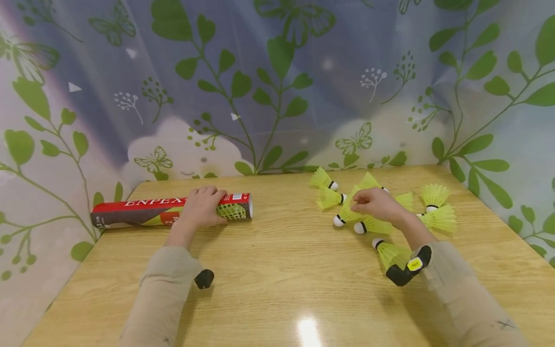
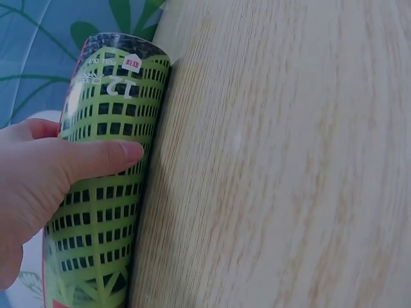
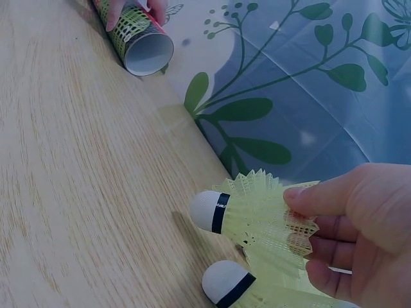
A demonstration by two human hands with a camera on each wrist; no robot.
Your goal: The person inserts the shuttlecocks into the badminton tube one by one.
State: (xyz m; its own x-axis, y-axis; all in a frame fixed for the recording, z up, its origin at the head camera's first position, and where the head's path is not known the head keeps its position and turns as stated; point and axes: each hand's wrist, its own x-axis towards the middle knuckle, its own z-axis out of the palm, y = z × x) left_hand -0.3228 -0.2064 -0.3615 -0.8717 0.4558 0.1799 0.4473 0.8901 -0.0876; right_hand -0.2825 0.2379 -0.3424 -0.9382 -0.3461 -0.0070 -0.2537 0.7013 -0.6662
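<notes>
Farthest left, on the table (image 1: 277, 270): the tube (image 1: 147, 212), lying on its side, with its seemingly hollow end (image 3: 149, 54) to the right. Steady it with the left hand (image 1: 200, 207), thumb on the near side, fingers over the top, clamped on the tube; grip just firmly enough to prevent rolling, without denting. Well to the right: a shuttlecock (image 3: 241, 212), with its cork (image 3: 207, 210) to the left, pinched by the skirt (image 3: 273, 221) near its rim between thumb and fingers of the right hand (image 3: 369, 224). Impossible to tell whether clear of the table. Pinch lightly, to spare the mesh. Mind the loose shuttlecocks (image 1: 440, 219) close around; lift cleanly to avoid snagging skirts.
</notes>
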